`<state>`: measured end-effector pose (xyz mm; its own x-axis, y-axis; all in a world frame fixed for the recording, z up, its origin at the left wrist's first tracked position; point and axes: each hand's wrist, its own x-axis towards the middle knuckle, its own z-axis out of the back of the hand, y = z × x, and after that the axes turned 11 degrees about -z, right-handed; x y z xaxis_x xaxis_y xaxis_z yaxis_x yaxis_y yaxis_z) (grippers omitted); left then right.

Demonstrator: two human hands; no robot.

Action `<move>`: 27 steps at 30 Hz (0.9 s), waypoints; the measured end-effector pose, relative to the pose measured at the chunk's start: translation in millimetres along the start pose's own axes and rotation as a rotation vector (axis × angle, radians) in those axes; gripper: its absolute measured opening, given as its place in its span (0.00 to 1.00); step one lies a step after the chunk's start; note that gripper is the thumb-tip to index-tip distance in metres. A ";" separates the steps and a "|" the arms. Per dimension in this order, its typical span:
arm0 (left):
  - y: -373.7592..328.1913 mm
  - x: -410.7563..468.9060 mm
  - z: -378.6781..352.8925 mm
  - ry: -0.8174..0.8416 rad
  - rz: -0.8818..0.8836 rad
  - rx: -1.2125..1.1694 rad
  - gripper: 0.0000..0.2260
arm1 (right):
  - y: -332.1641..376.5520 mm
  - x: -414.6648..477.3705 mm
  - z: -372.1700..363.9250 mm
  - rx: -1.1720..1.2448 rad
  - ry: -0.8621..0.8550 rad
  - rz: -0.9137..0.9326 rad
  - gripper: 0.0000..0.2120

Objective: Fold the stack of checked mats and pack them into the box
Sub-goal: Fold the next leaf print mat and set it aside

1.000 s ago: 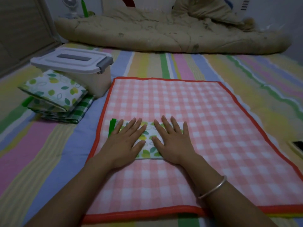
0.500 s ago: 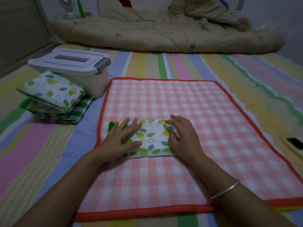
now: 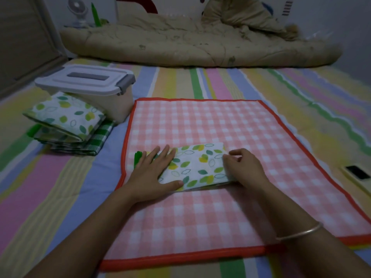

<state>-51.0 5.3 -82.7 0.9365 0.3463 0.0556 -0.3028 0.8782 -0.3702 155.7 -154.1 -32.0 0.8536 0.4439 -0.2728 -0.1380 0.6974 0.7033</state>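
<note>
A small folded mat [image 3: 197, 165] with a leaf print and a green edge lies on a spread pink checked mat [image 3: 220, 125] with an orange border. My left hand [image 3: 152, 173] rests flat on the folded mat's left end, fingers straight. My right hand [image 3: 246, 167] grips its right end, fingers curled over the edge. A white plastic box [image 3: 96, 87] with a closed lid and grey latches stands at the left. Against its front leans a pile of folded mats [image 3: 68, 125], leaf print on top, green check beneath.
Everything lies on a striped pastel bedsheet [image 3: 230, 83]. A rumpled beige quilt [image 3: 200, 43] runs across the far end. A phone [image 3: 357, 173] lies at the right edge. A small fan [image 3: 77, 11] stands at the far left.
Both hands lay flat together on the folded mat; they have slid apart to its ends. My right hand's fingers have curled round the right end.
</note>
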 end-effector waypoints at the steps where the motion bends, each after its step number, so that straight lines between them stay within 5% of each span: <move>1: 0.4 1.8 -0.2 0.032 0.008 0.027 0.51 | 1.3 1.2 -0.2 0.060 0.045 -0.019 0.13; 10: -1.5 12.6 1.2 0.149 0.075 0.083 0.50 | 23.8 -16.9 1.8 0.350 0.153 0.079 0.06; 17: -1.3 8.8 1.3 0.005 0.018 -0.047 0.48 | 77.1 -54.7 -26.3 0.413 0.384 0.227 0.13; 19: -8.4 5.7 5.8 -0.198 0.009 -0.363 0.42 | 82.9 -60.7 -47.3 0.287 0.329 0.379 0.13; 21: -17.4 0.3 19.5 -0.513 0.181 -0.945 0.25 | 84.7 -61.2 -72.0 0.057 0.243 0.574 0.15; 23: -14.0 -1.0 28.0 -0.646 0.366 -1.446 0.14 | 83.8 -61.0 -97.6 -0.168 0.212 0.663 0.20; 27: 22.5 -8.7 35.8 -0.788 0.434 -1.693 0.19 | 71.8 -63.8 -138.2 -0.506 0.131 0.677 0.26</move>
<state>-72.3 33.8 -58.3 0.4277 0.8973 -0.1095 0.4593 -0.3200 -0.8286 22.0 -54.7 -54.9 0.4455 0.8953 0.0044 -0.8313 0.4119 0.3731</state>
